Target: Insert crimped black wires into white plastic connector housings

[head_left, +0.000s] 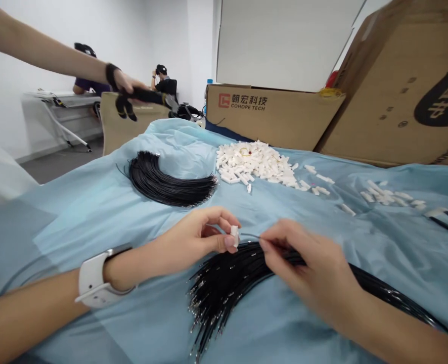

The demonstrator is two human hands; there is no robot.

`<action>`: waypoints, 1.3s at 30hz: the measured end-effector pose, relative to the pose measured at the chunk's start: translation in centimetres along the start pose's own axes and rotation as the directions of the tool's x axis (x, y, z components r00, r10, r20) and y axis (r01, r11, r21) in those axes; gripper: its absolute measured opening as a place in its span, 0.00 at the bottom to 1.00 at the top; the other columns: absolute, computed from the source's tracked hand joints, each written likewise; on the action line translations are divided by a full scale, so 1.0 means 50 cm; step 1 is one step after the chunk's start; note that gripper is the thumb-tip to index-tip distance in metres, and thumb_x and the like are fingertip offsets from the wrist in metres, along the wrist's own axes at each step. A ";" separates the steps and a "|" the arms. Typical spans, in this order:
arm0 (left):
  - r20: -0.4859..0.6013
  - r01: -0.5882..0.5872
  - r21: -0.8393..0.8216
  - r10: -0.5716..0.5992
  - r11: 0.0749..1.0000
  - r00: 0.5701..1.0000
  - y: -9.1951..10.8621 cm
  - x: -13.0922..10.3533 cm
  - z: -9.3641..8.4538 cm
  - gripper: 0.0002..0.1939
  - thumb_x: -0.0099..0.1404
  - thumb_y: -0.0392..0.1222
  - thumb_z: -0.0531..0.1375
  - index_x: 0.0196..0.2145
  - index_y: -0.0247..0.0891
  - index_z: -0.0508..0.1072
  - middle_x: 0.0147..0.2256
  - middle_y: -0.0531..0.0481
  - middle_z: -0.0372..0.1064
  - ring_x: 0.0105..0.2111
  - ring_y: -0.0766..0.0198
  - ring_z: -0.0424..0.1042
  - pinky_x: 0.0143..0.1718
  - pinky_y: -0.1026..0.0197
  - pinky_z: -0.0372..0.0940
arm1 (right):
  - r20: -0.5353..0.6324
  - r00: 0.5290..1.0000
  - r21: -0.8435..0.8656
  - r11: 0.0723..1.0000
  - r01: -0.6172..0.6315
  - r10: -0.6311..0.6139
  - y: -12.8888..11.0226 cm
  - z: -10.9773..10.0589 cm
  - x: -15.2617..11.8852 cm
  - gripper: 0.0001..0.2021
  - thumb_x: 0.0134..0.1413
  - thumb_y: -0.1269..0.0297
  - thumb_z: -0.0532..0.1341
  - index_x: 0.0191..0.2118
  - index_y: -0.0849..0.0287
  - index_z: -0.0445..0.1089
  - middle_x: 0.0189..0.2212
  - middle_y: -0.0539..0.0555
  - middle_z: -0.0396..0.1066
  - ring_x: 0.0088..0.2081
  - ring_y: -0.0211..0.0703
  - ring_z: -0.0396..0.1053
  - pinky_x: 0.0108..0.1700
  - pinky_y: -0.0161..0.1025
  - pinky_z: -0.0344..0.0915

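Observation:
My left hand (193, 237) pinches a small white plastic connector (234, 235) between thumb and fingers; a white watch sits on that wrist. My right hand (307, 268) holds the metal-tipped end of a thin black wire (251, 235), its tip just right of the connector. Under both hands lies a fanned bundle of black wires (224, 288) with metal terminals. A second bundle of black wires (163, 179) lies further back on the left. A heap of white connectors (254, 162) lies behind the hands.
Light blue cloth (106, 212) covers the table. Cardboard boxes (269, 114) (402, 86) stand at the back and right. Loose connectors (387, 194) lie to the right. Another person's arm and hand (121, 83) reach in at upper left, holding a black object. Two people sit in the background.

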State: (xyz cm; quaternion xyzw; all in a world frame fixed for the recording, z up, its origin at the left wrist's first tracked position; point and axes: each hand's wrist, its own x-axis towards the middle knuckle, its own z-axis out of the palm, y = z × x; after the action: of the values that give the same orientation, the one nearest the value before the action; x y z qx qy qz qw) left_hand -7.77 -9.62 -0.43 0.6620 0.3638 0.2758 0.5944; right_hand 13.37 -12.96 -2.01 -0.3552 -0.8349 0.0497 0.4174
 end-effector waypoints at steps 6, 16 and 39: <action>0.033 0.010 -0.034 -0.009 0.999 0.999 0.008 -0.002 0.001 0.04 0.65 0.39 0.62 0.38 0.39 0.71 0.31 0.54 0.72 0.35 0.66 0.73 0.36 0.64 0.67 | -0.040 0.999 -0.057 0.998 0.018 -0.021 0.010 -0.007 0.002 0.06 0.61 0.75 0.57 0.39 0.55 0.67 0.25 0.46 0.62 0.22 0.31 0.58 0.22 0.31 0.56; 0.074 0.060 -0.028 -0.058 0.998 0.996 0.012 -0.001 0.005 0.02 0.65 0.37 0.62 0.36 0.38 0.71 0.31 0.56 0.72 0.34 0.71 0.72 0.36 0.69 0.67 | -0.048 0.999 -0.108 0.994 0.017 -0.022 0.010 0.002 -0.012 0.06 0.61 0.75 0.57 0.38 0.57 0.67 0.24 0.45 0.61 0.20 0.30 0.56 0.21 0.30 0.54; 0.105 0.169 -0.015 -0.166 0.986 0.980 0.009 -0.003 0.002 0.06 0.67 0.42 0.62 0.39 0.39 0.70 0.32 0.57 0.73 0.33 0.73 0.72 0.35 0.71 0.68 | -0.062 0.996 -0.143 0.988 0.053 -0.063 0.014 0.003 -0.014 0.05 0.58 0.77 0.59 0.35 0.62 0.71 0.22 0.45 0.59 0.20 0.28 0.53 0.22 0.28 0.54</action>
State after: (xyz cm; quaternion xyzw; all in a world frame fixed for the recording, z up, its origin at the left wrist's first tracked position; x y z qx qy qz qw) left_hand -7.69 -9.83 0.03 0.6355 0.3835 0.1944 0.6413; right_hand 13.90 -12.86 -2.84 -0.3608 -0.8320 -0.0337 0.4201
